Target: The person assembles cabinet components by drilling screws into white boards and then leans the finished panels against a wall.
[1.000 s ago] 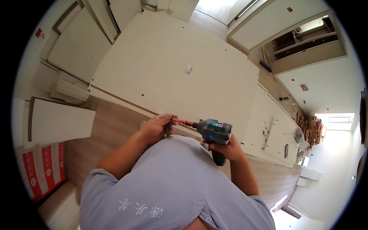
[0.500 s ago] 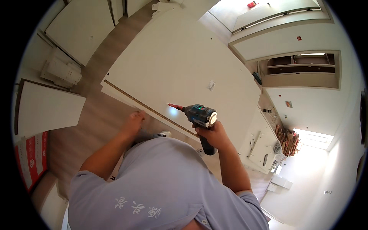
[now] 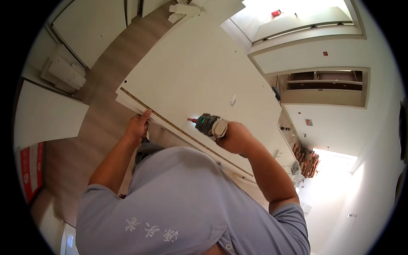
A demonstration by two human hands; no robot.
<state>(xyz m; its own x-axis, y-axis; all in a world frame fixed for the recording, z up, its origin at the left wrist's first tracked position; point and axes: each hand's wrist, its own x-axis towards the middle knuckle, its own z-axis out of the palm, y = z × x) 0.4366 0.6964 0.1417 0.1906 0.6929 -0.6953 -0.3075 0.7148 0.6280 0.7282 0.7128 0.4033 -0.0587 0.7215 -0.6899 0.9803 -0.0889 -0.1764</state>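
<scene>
My right hand (image 3: 237, 137) is wrapped round the grip of a cordless driver (image 3: 207, 124). A red bit (image 3: 192, 120) points left from the tool, just over a large white panel (image 3: 195, 68). Whether the bit's tip touches the surface I cannot tell. My left hand (image 3: 138, 128) is closed on the panel's near edge, thumb on top, the other fingers partly hidden below. A brown strip of bare board (image 3: 170, 123) runs along this near edge. A small torn label (image 3: 233, 100) sticks to the panel's face, right of the driver.
More white panels (image 3: 51, 112) stand at the left, with a red and white carton (image 3: 32, 170) below them. A cabinet with an open recess (image 3: 325, 83) is at the right. Farther back on that side lies a stack of brown pieces (image 3: 307, 161). Wood-look floor (image 3: 104, 80) runs along the left.
My left hand has moved up to the panel's edge and taken hold of it. The driver has tilted, so its grip is now hidden, and my right forearm has swung outward.
</scene>
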